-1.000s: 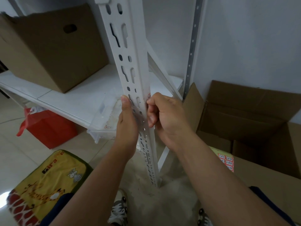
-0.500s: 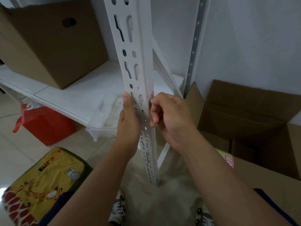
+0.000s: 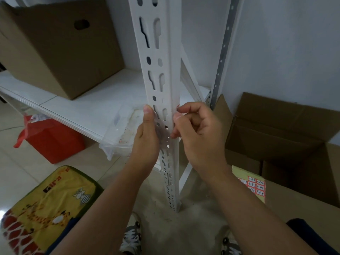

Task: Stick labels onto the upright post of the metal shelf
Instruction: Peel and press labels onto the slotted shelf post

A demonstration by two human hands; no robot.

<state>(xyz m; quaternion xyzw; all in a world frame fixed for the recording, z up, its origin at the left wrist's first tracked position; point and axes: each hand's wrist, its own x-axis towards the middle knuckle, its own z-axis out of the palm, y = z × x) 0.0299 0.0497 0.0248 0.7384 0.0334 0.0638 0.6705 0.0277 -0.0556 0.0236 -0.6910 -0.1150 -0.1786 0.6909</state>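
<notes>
Grip: left hand lies against the left face of the white upright post, thumb straight and pointing up along the slotted face, the rest of the fingers hidden behind the post; whether they curl round it cannot be told. Right hand sits at the post's right edge with fingers curled, fingertips pressed to the metal. A sliver of red-and-white label shows at the edge just above the index finger; how much of it is stuck down is hidden by the hand.

Post stands vertical, centre of view, foot on the dusty floor, carrying the white shelf board.

Label sheet, yellow backing with red-bordered handwritten stickers, lies on the lower right cardboard box.

On the shelf: closed brown carton, and a clear plastic tray overhanging the front edge, just beside the left hand. Below: red bag, yellow giraffe-print cushion.
</notes>
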